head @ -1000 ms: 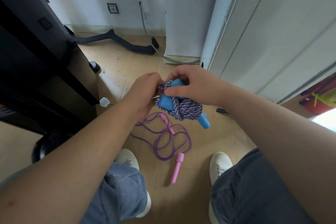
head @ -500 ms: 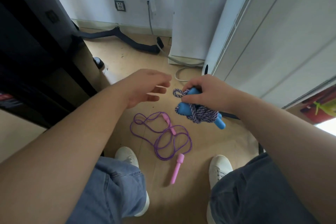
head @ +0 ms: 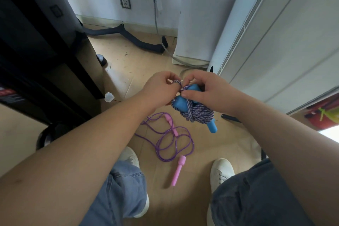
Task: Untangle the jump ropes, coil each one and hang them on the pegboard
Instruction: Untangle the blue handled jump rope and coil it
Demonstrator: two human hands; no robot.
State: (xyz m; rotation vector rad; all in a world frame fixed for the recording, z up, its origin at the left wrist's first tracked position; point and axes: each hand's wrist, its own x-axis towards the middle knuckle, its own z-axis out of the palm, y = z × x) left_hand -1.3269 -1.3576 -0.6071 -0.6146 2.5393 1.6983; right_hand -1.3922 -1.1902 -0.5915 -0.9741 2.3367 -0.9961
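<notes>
Between your shoes [head: 221,170], the purple rope [head: 166,145] lies looped on the floor [head: 183,207], its pink handle [head: 177,172] lengthwise toward you. Beyond, your right grip [head: 207,91] clasps the blue-handled rope bundle [head: 199,114], handles slanting down-right; your left grip [head: 159,88] pinches its loose strand.

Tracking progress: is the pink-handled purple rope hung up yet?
No, the pink-handled purple rope lies loose on the floor.

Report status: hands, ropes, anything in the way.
Left hand pinches a loop of the braided rope. Right hand grips its wound bundle. Pink-handled rope loose on the floor, apart from both hands. Pegboard not in view.
</notes>
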